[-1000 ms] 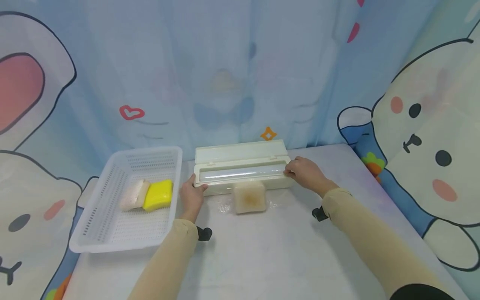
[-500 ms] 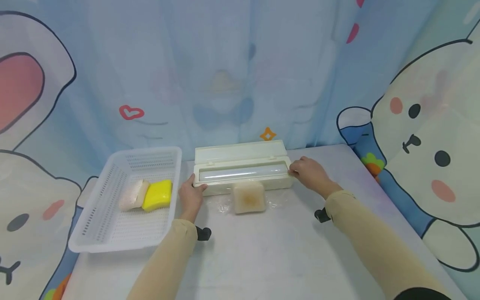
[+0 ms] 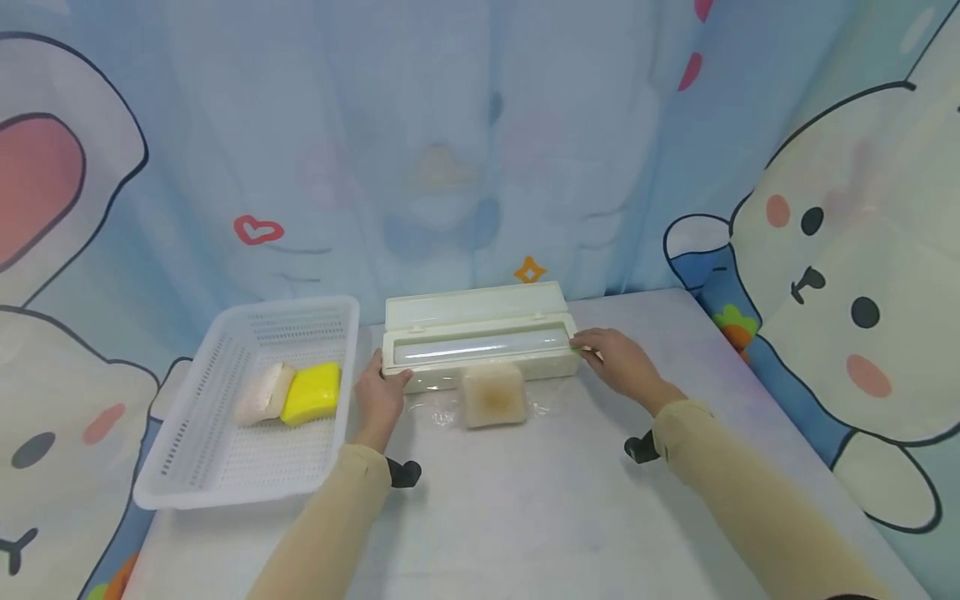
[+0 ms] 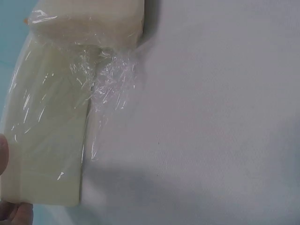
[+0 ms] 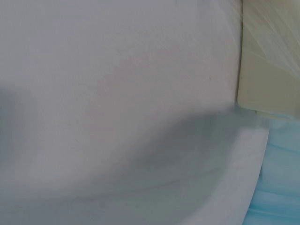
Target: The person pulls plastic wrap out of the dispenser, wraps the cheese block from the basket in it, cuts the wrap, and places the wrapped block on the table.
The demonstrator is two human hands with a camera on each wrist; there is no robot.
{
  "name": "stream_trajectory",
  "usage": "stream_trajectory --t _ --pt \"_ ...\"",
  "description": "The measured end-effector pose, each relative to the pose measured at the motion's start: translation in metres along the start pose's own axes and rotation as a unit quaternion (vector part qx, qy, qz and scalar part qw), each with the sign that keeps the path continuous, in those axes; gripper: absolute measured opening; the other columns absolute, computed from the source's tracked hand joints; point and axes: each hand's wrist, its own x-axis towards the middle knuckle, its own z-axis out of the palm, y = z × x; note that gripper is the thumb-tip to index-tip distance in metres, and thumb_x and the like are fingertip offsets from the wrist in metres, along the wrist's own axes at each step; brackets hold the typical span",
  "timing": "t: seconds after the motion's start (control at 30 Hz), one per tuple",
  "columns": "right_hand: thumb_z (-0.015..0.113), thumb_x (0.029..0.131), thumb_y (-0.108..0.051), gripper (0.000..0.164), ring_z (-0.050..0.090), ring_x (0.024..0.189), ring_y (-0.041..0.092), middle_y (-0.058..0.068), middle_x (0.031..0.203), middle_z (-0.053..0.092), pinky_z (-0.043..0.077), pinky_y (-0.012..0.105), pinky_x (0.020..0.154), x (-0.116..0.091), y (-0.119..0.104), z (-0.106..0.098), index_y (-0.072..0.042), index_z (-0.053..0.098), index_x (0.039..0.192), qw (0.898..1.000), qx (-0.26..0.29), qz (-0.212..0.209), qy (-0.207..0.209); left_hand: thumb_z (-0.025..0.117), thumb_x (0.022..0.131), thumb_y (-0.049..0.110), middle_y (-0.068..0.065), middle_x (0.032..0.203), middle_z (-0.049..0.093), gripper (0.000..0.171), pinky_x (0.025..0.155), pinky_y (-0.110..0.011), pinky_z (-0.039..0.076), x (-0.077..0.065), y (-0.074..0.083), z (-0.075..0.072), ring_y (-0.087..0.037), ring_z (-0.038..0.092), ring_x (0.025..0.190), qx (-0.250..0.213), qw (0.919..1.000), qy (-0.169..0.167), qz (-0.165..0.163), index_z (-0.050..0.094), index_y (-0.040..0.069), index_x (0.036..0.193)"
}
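A cream cling film dispenser (image 3: pixel 547 367) stands at the table's back with its lid (image 3: pixel 474 306) raised and a film roll (image 3: pixel 480 344) inside. My left hand (image 3: pixel 379 398) grips its left end, thumb on the front; a few fingertips (image 4: pixel 21 214) show in the left wrist view. At the other end my right hand (image 3: pixel 622 362) pinches a small green slider (image 3: pixel 574 347) on the front edge; the right wrist view leaves this hand out. Clear film (image 4: pixel 112 77) hangs down the front, over a pale block (image 3: pixel 493 395) with a brown patch.
To the left stands a white perforated basket (image 3: pixel 168 492). It holds a yellow block (image 3: pixel 312 393) and a pale pinkish block (image 3: pixel 264 395), side by side. A patterned blue curtain (image 3: pixel 337 167) hangs right behind the white table (image 3: pixel 525 517).
My right hand shifts slightly right, then back to the dispenser's right end, where a bit of green now shows at the fingertips. The left hand keeps its grip. The head view shifts a little.
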Motion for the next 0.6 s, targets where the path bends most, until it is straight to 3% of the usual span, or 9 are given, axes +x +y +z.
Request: stream_trajectory --t 0.1,0.2,0.33,0.43,0.53,0.6 --pt "0.060 0.102 -0.010 0.032 0.063 0.115 0.037 0.020 0.137 0.063 0.053 0.054 0.100 -0.008 -0.005 0.010 -0.003 0.064 0.132 0.996 0.046 0.049 0.054 0.071 0.095 0.016 -0.021 0.156 0.046 0.071 0.122 -0.049 0.034 -0.003 0.002 0.002 -0.037 0.043 0.147 -0.009 0.9999 0.012 -0.008 0.036 0.001 0.155" --pt "0.059 0.103 -0.014 0.029 0.064 0.105 0.036 0.022 0.128 0.065 0.055 0.048 0.089 -0.015 -0.012 0.028 0.001 0.061 0.128 0.978 0.133 0.111 0.118 0.072 0.094 0.015 -0.024 0.150 0.046 0.066 0.119 -0.050 0.039 -0.007 0.002 0.003 -0.040 0.046 0.140 -0.020 0.9990 0.037 -0.013 0.039 -0.001 0.149" --pt "0.058 0.104 -0.024 0.035 0.067 0.103 0.030 0.021 0.126 0.062 0.055 0.033 0.082 -0.019 -0.027 0.051 0.001 0.054 0.128 0.933 0.256 0.215 0.136 0.073 0.092 0.013 -0.023 0.135 0.044 0.049 0.108 -0.049 0.044 -0.014 0.000 0.008 -0.037 0.048 0.124 -0.025 0.9963 0.081 -0.008 0.047 0.004 0.132" --pt "0.057 0.104 -0.030 0.041 0.069 0.091 0.017 0.018 0.124 0.060 0.052 0.021 0.078 -0.016 -0.038 0.059 0.000 0.050 0.131 0.889 0.336 0.285 0.126 0.074 0.090 0.011 -0.022 0.123 0.044 0.037 0.099 -0.048 0.044 -0.020 -0.004 0.016 -0.036 0.047 0.113 -0.029 0.9935 0.110 0.000 0.050 0.005 0.117" --pt "0.058 0.103 -0.030 0.044 0.066 0.077 0.004 0.015 0.118 0.062 0.050 0.015 0.072 -0.011 -0.046 0.063 0.002 0.049 0.133 0.848 0.404 0.317 0.132 0.073 0.090 0.009 -0.021 0.116 0.046 0.027 0.094 -0.049 0.043 -0.026 -0.006 0.024 -0.037 0.047 0.108 -0.040 0.9918 0.121 0.006 0.054 0.003 0.109" --pt "0.059 0.103 -0.028 0.043 0.064 0.072 0.001 0.013 0.112 0.064 0.050 0.013 0.070 -0.009 -0.050 0.064 0.003 0.050 0.133 0.833 0.428 0.324 0.138 0.070 0.091 0.007 -0.021 0.115 0.048 0.020 0.096 -0.048 0.045 -0.029 -0.008 0.029 -0.037 0.050 0.110 -0.039 0.9921 0.118 0.014 0.060 0.002 0.107"
